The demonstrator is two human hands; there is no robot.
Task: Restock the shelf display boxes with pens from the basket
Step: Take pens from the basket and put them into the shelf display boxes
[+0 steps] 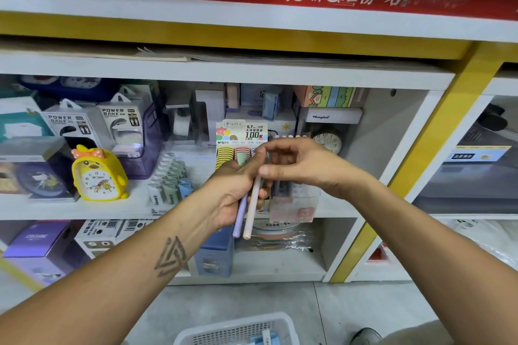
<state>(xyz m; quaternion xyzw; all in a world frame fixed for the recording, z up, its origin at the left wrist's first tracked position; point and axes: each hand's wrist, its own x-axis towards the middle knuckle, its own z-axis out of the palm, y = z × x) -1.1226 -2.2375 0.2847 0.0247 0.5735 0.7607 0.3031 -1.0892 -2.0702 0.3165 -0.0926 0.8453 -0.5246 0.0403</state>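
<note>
My left hand (238, 185) grips a small bunch of pens in front of the middle shelf; a cream pen (251, 210) and a lilac pen (241, 214) stick out below the palm. My right hand (297, 165) reaches in from the right and pinches the upper end of one pen in the bunch. Just behind the hands stands a clear display box (294, 204) with a pink label, holding several pens. A second display box (241, 145) with a colourful header card stands further back. The white basket (238, 330) sits on the floor below, with blue items inside.
A yellow duck alarm clock (98, 173) stands at the left of the shelf (84, 209), beside power bank boxes (70, 126) and a row of small tubes (168, 179). A round clock (328, 141) sits behind my right hand. A yellow shelf post (414, 159) runs down the right.
</note>
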